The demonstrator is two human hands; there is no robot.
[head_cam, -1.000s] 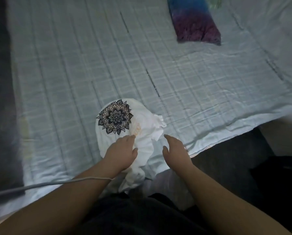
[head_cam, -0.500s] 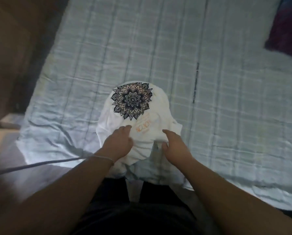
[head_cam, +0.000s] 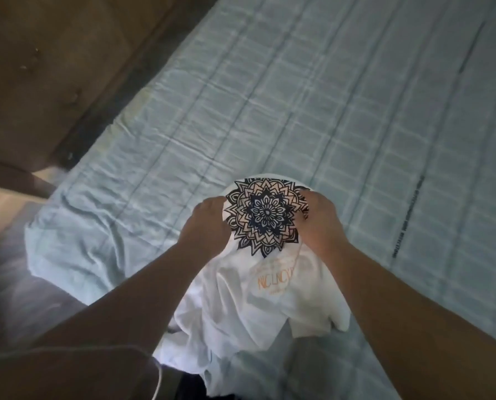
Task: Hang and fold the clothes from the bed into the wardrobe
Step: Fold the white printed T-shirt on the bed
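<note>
- Both hands have gone up the white T-shirt (head_cam: 249,307) since half a second ago: then they lay by its orange lettering (head_cam: 275,280), now they flank the mandala print (head_cam: 265,216).
- Head view: the left hand (head_cam: 205,223) grasps the cloth at the print's left rim. Its fingers are curled and mostly tucked out of sight behind the knuckles.
- The right hand (head_cam: 318,223) clutches the cloth at the print's right rim, with its fingertips bent onto the outer petals.
- Between the two sets of fingers the print lies fairly flat. It is a round black mandala with pale petals and a dark blue centre.
- Below the fingers, toward the wrists, the shirt falls in loose crumpled folds, and the orange lettering sits in a faint ring there.
- The shirt rests on the bed sheet (head_cam: 298,111), pale blue with a check pattern and wrinkled, near its close edge.
- Well left of the left fingers stands a brown tufted panel (head_cam: 53,67).
- A thin white cable (head_cam: 157,379) hangs near the left forearm.
</note>
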